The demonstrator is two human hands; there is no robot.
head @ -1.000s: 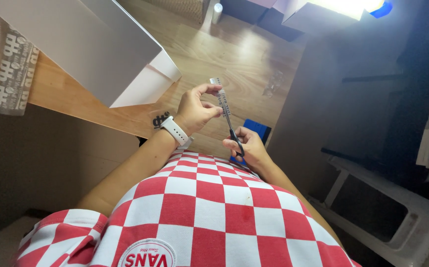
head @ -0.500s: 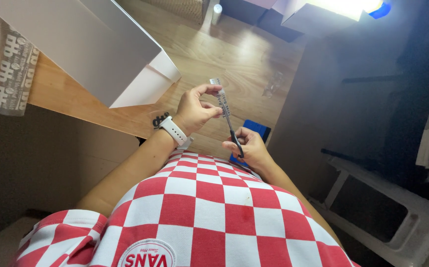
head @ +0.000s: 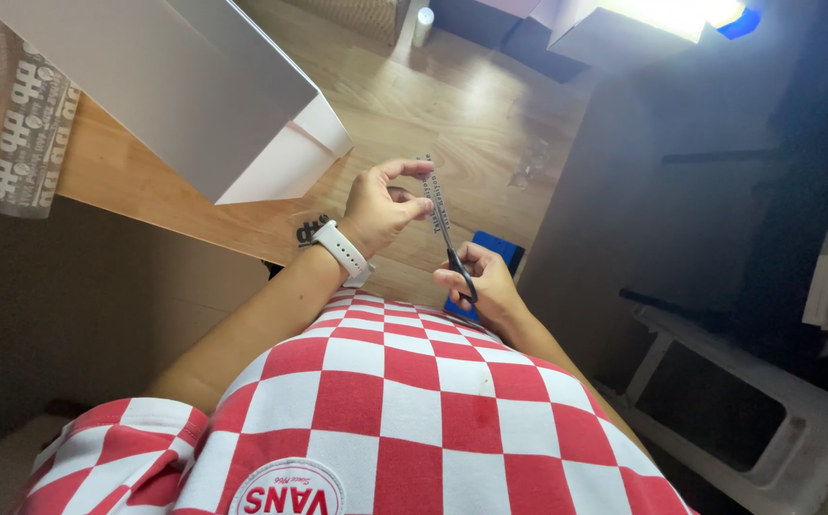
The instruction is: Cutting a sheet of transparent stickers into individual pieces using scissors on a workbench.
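At the far left edge, a strip of clear tape with grey printed marks [head: 28, 133] hangs on the brown cardboard side of a box, and beside it a large white cardboard box [head: 175, 91] rests tilted on the light wooden floor [head: 452, 105]. Further right, near the middle of the view, the left hand [head: 381, 205], with a white band around its wrist [head: 341, 250], is raised above the red-and-white checked shirt [head: 385, 410]; its thumb and fingertips are pinched narrowly on the upper part of a thin strip of clear tape with dark print [head: 436, 200]. That strip runs down and slightly right to a pair of black-handled scissors [head: 459, 267], whose blades point up along it. The right hand [head: 486, 286] sits just below and to the right, its fingers closed around the scissor handles. Behind that hand a flat blue object [head: 500, 250] lies on the floor. To the right stands dark furniture [head: 681, 191], and at lower right a pale plastic frame [head: 767, 401].
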